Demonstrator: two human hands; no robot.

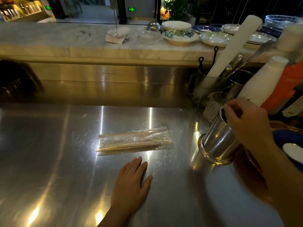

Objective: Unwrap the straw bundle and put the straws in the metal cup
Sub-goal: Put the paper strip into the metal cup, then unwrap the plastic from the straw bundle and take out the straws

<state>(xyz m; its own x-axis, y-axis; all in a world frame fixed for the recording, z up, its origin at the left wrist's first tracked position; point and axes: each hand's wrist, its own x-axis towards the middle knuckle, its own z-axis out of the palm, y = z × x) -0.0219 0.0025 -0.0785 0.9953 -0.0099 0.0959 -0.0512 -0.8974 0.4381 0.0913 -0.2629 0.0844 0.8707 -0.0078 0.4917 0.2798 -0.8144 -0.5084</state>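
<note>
Stainless steel worktop [49, 145], one: your straw bundle [135, 141] lies flat near its middle, sealed in clear wrap, long axis running left to right. Your left hand [131, 182] rests palm down just in front of the bundle, fingers [139, 163] spread flat and holding nothing, not touching it. Your right hand [242, 118] pinches the rim of the metal cup [218, 141], which tilts at the worktop's right side, well apart from the bundle.
</note>
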